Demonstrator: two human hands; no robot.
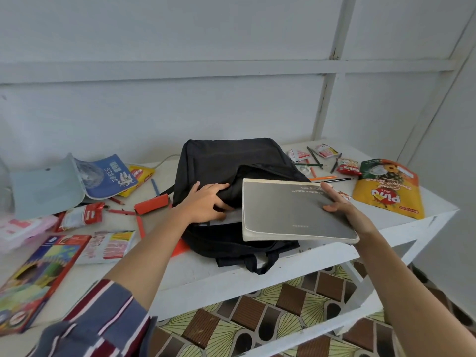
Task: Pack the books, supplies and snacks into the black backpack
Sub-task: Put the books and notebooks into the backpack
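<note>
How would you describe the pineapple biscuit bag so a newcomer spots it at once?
From the black backpack in the middle of the white table, look right to the table's end, where the biscuit bag lies flat. It is the largest packet there, yellow and green with red lettering; its neighbours are small red-and-white packets.

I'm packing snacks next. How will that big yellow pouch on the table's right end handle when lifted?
The yellow pouch looks creased and limp, so it is probably floppy and light for its size. Its glossy film may slip in a loose grip. The label seems to say biscuit, so squeezing could crush the contents.
</note>
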